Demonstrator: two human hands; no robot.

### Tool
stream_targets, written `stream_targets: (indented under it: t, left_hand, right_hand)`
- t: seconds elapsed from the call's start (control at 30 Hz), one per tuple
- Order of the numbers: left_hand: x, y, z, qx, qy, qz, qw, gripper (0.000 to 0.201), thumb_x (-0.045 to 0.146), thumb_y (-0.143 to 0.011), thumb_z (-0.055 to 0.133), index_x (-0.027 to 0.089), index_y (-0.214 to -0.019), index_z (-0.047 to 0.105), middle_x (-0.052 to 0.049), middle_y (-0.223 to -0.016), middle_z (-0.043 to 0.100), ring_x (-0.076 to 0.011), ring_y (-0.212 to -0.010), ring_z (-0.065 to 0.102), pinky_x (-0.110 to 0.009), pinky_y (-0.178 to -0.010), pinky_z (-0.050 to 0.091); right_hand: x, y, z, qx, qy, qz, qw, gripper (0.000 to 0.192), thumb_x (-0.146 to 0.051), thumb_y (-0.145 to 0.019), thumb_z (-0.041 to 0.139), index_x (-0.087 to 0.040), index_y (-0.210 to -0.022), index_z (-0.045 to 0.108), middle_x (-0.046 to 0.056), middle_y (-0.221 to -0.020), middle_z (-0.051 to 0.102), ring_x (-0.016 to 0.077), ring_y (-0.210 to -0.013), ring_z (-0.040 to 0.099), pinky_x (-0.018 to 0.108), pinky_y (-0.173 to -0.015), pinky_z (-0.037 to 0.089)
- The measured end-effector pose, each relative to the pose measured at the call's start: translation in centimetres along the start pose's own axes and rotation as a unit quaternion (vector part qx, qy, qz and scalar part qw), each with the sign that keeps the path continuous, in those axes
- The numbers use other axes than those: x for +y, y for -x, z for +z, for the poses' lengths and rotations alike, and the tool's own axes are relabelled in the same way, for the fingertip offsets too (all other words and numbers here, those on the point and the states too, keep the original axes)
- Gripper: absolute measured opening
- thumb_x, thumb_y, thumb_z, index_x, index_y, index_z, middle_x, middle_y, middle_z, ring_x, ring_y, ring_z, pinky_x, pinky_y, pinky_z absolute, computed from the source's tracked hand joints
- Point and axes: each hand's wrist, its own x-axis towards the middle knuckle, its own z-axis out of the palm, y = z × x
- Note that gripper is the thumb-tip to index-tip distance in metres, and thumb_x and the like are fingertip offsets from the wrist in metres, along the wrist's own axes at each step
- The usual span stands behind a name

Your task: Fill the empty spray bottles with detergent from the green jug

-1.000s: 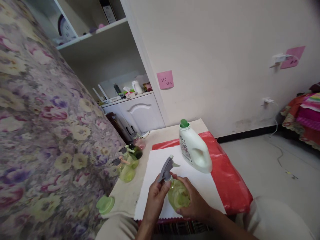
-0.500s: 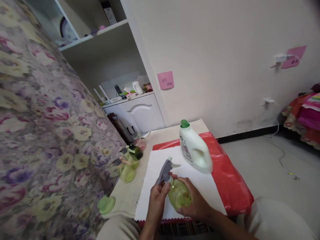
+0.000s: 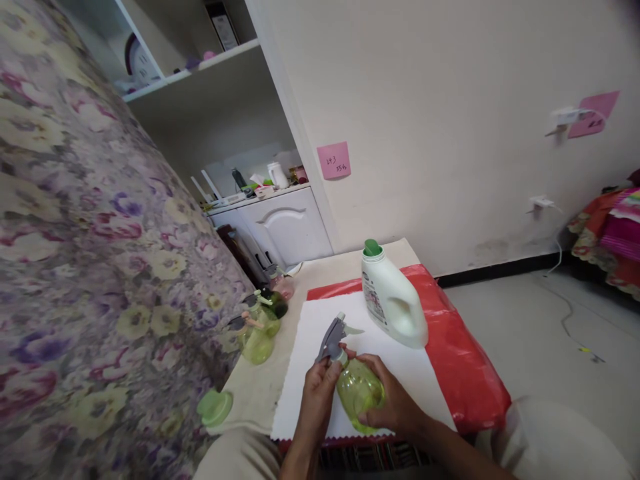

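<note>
Bottle (image 3: pixel 361 387) slants, grey head (image 3: pixel 330 340) up-left, nozzle (image 3: pixel 341 316) facing away, contents unclear; left hand (image 3: pixel 320 383) fingers grip neck (image 3: pixel 341 357), right hand (image 3: pixel 397 403) grips body (image 3: pixel 357 400).

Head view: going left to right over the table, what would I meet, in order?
Green lid-like piece → front yellow-green bottle of the side cluster → left hand → held spray bottle → large pale jug.

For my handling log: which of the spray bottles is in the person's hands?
The translucent yellow-green spray bottle tilted over the white sheet: left hand at its neck, right hand on its body. The other spray bottles stand untouched, further left.
</note>
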Motion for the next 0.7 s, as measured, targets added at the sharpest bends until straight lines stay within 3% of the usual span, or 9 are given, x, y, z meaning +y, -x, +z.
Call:
stream_targets:
  t: [0.23, 0.33, 0.47, 0.57, 0.7]
  left_hand:
    - [0.9, -0.1, 0.3, -0.043, 0.074, -0.022, 0.996, 0.033, 0.036, -0.078, 0.071, 0.015, -0.103, 0.070, -0.012, -0.102, 0.074, -0.0288, -0.104, 0.065, -0.043, -0.096, 0.046]
    - [0.9, -0.2, 0.4, -0.058, 0.096, -0.022, 0.993, 0.033, 0.036, -0.078, 0.070, 0.015, -0.103, 0.069, -0.012, -0.100, 0.074, -0.0283, -0.103, 0.066, -0.044, -0.096, 0.045]
    - [0.8, -0.2, 0.9, -0.069, 0.117, -0.009, 0.991, 0.034, 0.036, -0.079, 0.070, 0.015, -0.106, 0.067, -0.011, -0.101, 0.071, -0.0283, -0.105, 0.064, -0.045, -0.098, 0.044]
    - [1.1, 0.1, 1.5, -0.052, 0.120, 0.018, 0.991, 0.032, 0.036, -0.079, 0.069, 0.015, -0.103, 0.067, -0.010, -0.100, 0.070, -0.0272, -0.105, 0.062, -0.044, -0.100, 0.043]
    - [1.1, 0.3, 2.1, -0.019, 0.098, 0.044, 0.994, 0.031, 0.038, -0.079, 0.069, 0.017, -0.102, 0.067, -0.009, -0.102, 0.070, -0.0273, -0.108, 0.061, -0.045, -0.105, 0.039]
  right_hand:
    - [-0.4, -0.5, -0.3, -0.049, -0.097, 0.048, 0.993, 0.071, -0.041, -0.051, 0.083, -0.024, -0.114, 0.057, 0.006, -0.129, 0.058, 0.0328, -0.117, 0.054, 0.045, -0.097, 0.043]
    - [-0.7, -0.6, -0.3, -0.054, -0.159, 0.074, 0.983, 0.072, -0.039, -0.048, 0.081, -0.024, -0.115, 0.061, 0.005, -0.122, 0.063, 0.0335, -0.114, 0.056, 0.046, -0.098, 0.042]
    - [-0.1, -0.3, -0.4, -0.037, -0.247, 0.100, 0.963, 0.059, -0.032, -0.054, 0.071, -0.023, -0.112, 0.063, 0.006, -0.111, 0.069, 0.0320, -0.110, 0.059, 0.045, -0.095, 0.045]
    - [0.8, -0.1, -0.4, -0.020, -0.298, 0.116, 0.947, 0.047, -0.032, -0.061, 0.065, -0.023, -0.108, 0.065, 0.007, -0.107, 0.071, 0.0302, -0.104, 0.063, 0.044, -0.090, 0.047]
    - [1.9, -0.5, 0.0, -0.005, -0.311, 0.107, 0.945, 0.044, -0.049, -0.072, 0.058, -0.021, -0.105, 0.066, 0.010, -0.114, 0.069, 0.0317, -0.108, 0.062, 0.048, -0.090, 0.048]
